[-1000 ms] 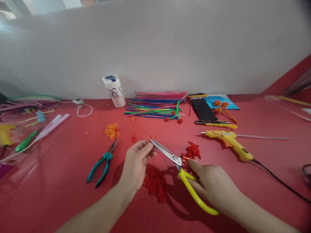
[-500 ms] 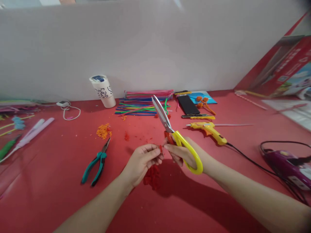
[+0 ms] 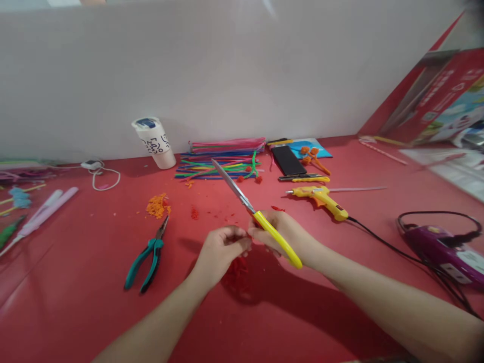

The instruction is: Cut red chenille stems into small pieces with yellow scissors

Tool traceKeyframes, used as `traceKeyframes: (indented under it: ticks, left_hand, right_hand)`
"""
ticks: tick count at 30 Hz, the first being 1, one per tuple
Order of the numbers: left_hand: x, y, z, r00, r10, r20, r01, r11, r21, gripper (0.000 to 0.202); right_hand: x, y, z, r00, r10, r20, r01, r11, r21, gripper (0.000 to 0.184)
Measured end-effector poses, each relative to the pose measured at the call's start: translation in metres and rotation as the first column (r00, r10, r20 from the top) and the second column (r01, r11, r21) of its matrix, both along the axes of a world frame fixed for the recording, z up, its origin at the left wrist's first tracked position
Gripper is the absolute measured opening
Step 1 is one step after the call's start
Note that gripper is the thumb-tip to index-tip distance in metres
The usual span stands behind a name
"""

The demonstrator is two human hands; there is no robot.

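The scissors (image 3: 261,221) should handle as a stiff tool of modest weight, heavier toward the metal; the smooth yellow handles (image 3: 282,243) look the right place to take hold, the bare blades (image 3: 231,185) the place to avoid. The red pieces (image 3: 238,277) are probably very light, soft and easily squashed, so a fingertip pinch at the edge would suit them. The scissors are up in the air to the right of the pliers (image 3: 154,244), slim silver blades together and tips pointing up and leftward, a yellow handle sloping down across the right hand (image 3: 290,228), which is closed around it. The left hand (image 3: 221,248), nearer the pliers and also to their right, has its fingers curled close to the right hand's fingertips; I cannot tell whether a piece is pinched there. The red pieces lie heaped below it, right of the pliers, bright, shaded and partly hidden. Crumbly orange scraps (image 3: 157,205) sit just beyond the pliers' tips.
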State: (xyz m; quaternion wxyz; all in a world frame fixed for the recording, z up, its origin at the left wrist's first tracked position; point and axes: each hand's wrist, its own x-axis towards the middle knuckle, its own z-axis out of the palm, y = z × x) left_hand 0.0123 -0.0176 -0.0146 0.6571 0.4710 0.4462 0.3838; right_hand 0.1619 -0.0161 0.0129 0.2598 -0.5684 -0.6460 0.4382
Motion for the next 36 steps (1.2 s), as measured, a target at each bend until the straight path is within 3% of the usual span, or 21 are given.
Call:
traceKeyframes:
  ticks: [3, 5, 9, 12, 17, 36]
  left_hand:
    - [-0.002, 0.003, -0.001, 0.998, 0.050, 0.034, -0.051, 0.998, 0.020, 0.007]
    - [-0.004, 0.006, -0.002, 0.985, 0.134, 0.109, -0.138, 0.990, 0.036, 0.005]
    - [-0.007, 0.011, -0.004, 0.897, 0.314, 0.310, -0.323, 0.946, -0.024, 0.007]
    - [-0.008, 0.013, -0.003, 0.871, 0.334, 0.360, -0.340, 0.939, -0.049, 0.008]
    - [-0.009, 0.012, 0.000, 0.865, 0.354, 0.356, -0.365, 0.930, -0.039, 0.004]
    - [-0.010, 0.011, 0.000, 0.869, 0.353, 0.346, -0.365, 0.930, -0.032, 0.003]
  right_hand:
    - [0.011, -0.002, -0.001, 0.985, 0.007, 0.173, -0.041, 0.981, 0.192, 0.025]
    - [0.020, -0.006, -0.001, 0.915, -0.025, 0.404, -0.095, 0.956, 0.276, 0.029]
    - [0.031, -0.015, -0.011, 0.786, 0.038, 0.616, -0.235, 0.942, 0.242, 0.031]
    - [0.031, -0.019, -0.023, 0.679, 0.042, 0.733, -0.304, 0.925, 0.229, 0.034]
    - [0.030, -0.021, -0.035, 0.623, 0.029, 0.781, -0.383, 0.882, 0.273, 0.035]
    - [0.031, -0.023, -0.038, 0.624, -0.036, 0.781, -0.410, 0.835, 0.366, 0.030]
